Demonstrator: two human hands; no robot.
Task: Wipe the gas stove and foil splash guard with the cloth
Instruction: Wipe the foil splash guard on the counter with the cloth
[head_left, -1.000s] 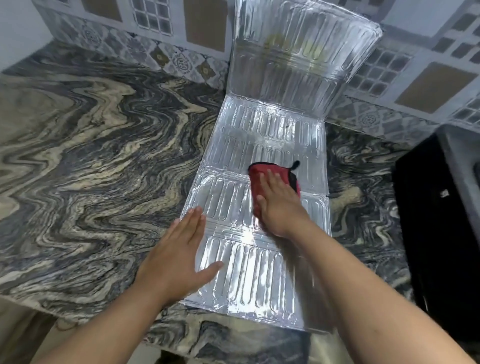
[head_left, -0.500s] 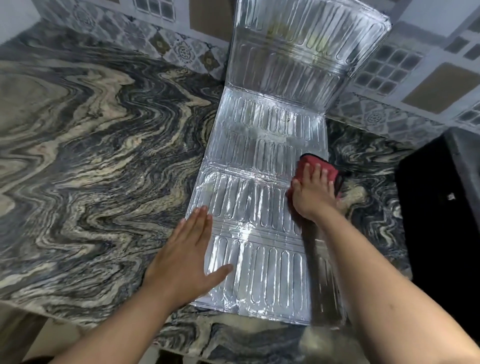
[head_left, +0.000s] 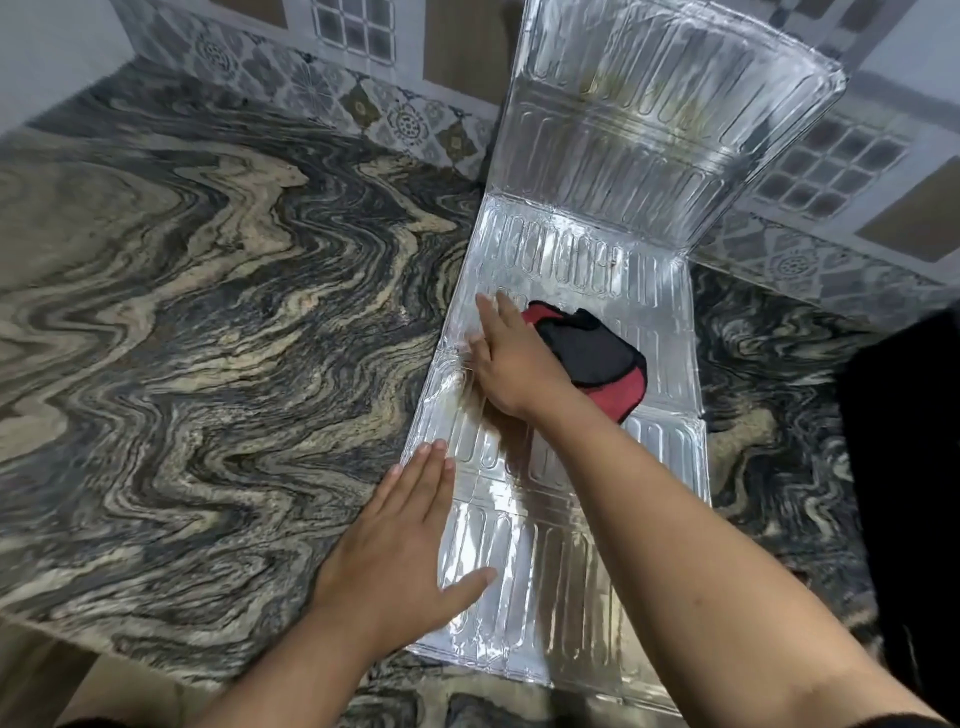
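Two flat open hands on foil splash guard: left hand empty, right hand over cloth.

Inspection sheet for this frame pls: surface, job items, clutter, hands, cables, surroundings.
Surface: swirled marble counter, bare apart from the guard.
Job's things: foil splash guard lying flat along the counter, its far panel folded up against the wall, yellowish marks on it; red and black cloth on the middle panel. Gas stove: nothing seen for certain.
Clutter: nothing seen.
Hands: right hand flat on the cloth's left part; left hand flat on the guard's near left edge, empty.
Cables: nothing seen.
Surroundings: patterned wall tiles; dark object at right edge, unidentifiable.
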